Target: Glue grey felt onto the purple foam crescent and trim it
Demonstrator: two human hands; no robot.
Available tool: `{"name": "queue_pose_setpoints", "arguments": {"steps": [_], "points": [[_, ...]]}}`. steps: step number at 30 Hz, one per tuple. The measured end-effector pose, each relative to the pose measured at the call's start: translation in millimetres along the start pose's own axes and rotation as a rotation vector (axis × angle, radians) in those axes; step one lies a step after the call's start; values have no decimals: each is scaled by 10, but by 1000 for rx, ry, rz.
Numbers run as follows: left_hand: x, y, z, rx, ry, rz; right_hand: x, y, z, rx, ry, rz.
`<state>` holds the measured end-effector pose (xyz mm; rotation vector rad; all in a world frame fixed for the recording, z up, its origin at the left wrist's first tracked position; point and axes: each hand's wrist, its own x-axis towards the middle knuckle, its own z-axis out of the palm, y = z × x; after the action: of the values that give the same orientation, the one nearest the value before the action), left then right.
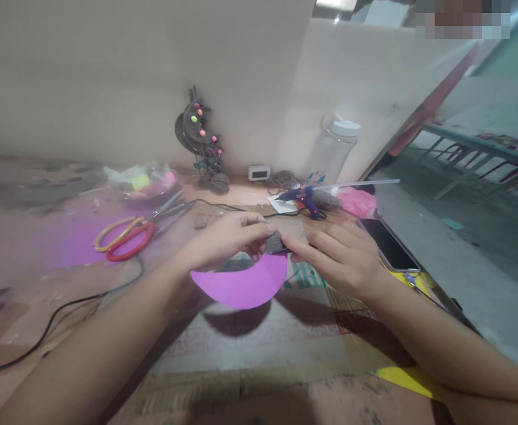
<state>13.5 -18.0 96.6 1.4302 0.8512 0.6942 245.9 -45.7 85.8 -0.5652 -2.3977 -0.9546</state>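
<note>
A purple paper crescent (241, 283) hangs over the cardboard, its right tip covered by dark grey material (275, 242) that looks like felt or wound yarn. My left hand (236, 236) is closed, with thumb and fingers pinching that grey-covered tip. From the other side my right hand (338, 254) presses its index fingertip and thumb against the edge of the grey material. Part of the tip is hidden by the fingers. Below the crescent, its shadow falls on the taped cardboard (223, 348).
Scissors (128, 239) lie at left beside a bowl of pompoms (153, 183). A finished-looking grey crescent ornament (199, 136) stands against the wall. Behind my hands are a blue glue gun (301, 196), a small clock (259, 173) and a bottle (334, 153). A phone (389, 245) rests at right.
</note>
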Motion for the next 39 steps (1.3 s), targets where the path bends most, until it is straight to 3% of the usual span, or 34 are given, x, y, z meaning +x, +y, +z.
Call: {"name": "queue_pose_setpoints", "arguments": {"steps": [20, 32, 39], "points": [[-14, -5, 14, 74, -1, -10, 25, -29, -14, -19, 7, -7], [-17, 13, 24, 135, 17, 8, 50, -51, -53, -4, -74, -8], [6, -9, 6, 79, 14, -3, 69, -66, -86, 75, -19, -61]]}}
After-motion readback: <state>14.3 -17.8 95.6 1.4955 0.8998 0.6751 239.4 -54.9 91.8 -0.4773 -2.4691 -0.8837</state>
